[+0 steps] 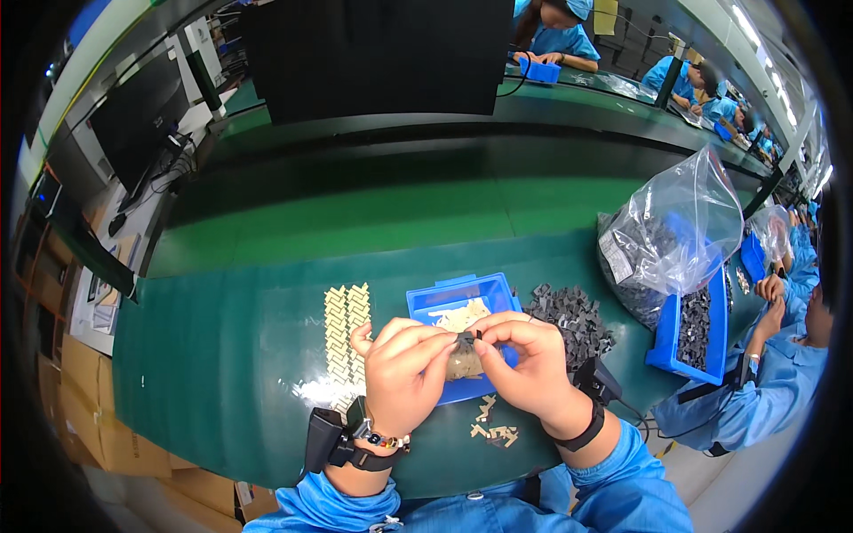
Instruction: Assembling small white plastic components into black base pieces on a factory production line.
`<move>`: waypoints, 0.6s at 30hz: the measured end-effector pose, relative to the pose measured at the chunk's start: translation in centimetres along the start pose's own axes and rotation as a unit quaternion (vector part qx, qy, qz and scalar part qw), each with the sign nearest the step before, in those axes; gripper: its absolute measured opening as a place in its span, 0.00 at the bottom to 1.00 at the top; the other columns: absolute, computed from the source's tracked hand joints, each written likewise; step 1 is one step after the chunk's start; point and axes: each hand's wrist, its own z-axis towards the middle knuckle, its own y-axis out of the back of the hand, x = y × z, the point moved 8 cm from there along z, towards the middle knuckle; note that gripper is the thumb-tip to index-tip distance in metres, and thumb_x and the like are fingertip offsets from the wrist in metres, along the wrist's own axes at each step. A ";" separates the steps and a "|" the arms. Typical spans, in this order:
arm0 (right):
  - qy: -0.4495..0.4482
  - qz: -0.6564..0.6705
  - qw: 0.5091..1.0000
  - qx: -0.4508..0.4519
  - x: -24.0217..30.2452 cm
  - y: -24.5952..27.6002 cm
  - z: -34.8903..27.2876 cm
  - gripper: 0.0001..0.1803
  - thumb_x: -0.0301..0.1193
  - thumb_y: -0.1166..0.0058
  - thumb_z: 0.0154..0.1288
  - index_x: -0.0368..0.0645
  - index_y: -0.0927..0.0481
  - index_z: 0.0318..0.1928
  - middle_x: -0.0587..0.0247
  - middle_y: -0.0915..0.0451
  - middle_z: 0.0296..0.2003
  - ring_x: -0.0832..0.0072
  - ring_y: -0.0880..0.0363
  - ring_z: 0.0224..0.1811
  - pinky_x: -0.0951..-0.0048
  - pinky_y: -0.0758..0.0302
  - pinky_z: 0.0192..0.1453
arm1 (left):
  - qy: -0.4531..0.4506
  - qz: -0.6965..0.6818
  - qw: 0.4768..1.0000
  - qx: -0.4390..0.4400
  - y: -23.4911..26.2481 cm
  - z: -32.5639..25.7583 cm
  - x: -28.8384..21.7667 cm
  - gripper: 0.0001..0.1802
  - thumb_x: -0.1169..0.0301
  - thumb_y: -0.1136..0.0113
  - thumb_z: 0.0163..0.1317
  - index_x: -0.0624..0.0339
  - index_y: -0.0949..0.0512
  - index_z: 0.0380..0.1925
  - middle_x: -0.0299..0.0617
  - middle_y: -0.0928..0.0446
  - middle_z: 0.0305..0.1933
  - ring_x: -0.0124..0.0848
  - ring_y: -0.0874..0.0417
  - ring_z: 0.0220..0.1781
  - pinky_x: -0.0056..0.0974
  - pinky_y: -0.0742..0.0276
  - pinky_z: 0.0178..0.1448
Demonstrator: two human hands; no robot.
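Note:
Both my hands meet over a blue tray [418, 308] and pinch a small black piece [466, 338] between thumbs and fingertips. My left hand [402, 366] grips its left end, and my right hand [531, 360] grips its right end. Fingers partly cover the piece, so its full shape is hidden. Pale cream pieces [464, 314] lie in the tray beneath. Left of the tray are rows of small pale yellow pieces [336, 329]. A heap of similar black pieces [573, 322] spreads to the right. Between my wrists, a few cream-and-black pieces [494, 434] rest on the green mat.
A clear plastic bag of dark pieces [633, 262] leans against a blue bin [665, 353] at the right. A co-worker's blue sleeve [755, 391] is beyond it. A dark panel [373, 62] stands at the back, and a monitor [138, 115] at the far left.

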 end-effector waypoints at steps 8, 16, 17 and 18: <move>0.001 -0.014 1.000 -0.018 0.3 0.2 0.3 0.02 0.19 0.39 0.54 0.34 0.19 0.30 0.53 0.15 0.35 0.67 0.14 0.37 0.71 0.19 0.43 | 0.001 0.003 1.000 0.001 0.0 0.2 -0.2 0.05 0.76 0.32 0.50 0.53 0.15 0.27 0.32 0.16 0.31 0.29 0.19 0.37 0.44 0.46 0.58; 0.012 -0.013 1.000 -0.015 0.4 0.2 0.3 0.03 0.18 0.39 0.54 0.34 0.18 0.31 0.55 0.15 0.35 0.74 0.16 0.35 0.76 0.20 0.40 | 0.001 0.005 1.000 -0.008 0.0 0.2 -0.2 0.04 0.76 0.31 0.50 0.53 0.15 0.26 0.32 0.17 0.30 0.29 0.18 0.36 0.44 0.45 0.59; 0.013 -0.012 1.000 -0.017 0.4 0.2 0.3 0.03 0.18 0.39 0.54 0.34 0.18 0.31 0.55 0.15 0.35 0.74 0.16 0.35 0.76 0.20 0.40 | 0.000 0.006 1.000 -0.006 0.0 0.1 -0.2 0.04 0.76 0.31 0.50 0.53 0.15 0.26 0.32 0.17 0.30 0.29 0.18 0.36 0.44 0.45 0.59; 0.012 -0.013 1.000 -0.018 0.4 0.3 0.3 0.03 0.18 0.39 0.54 0.34 0.18 0.31 0.55 0.15 0.35 0.74 0.16 0.35 0.76 0.20 0.40 | -0.002 0.005 1.000 -0.007 0.0 0.1 -0.2 0.04 0.76 0.31 0.49 0.53 0.15 0.27 0.32 0.17 0.30 0.29 0.18 0.36 0.44 0.45 0.59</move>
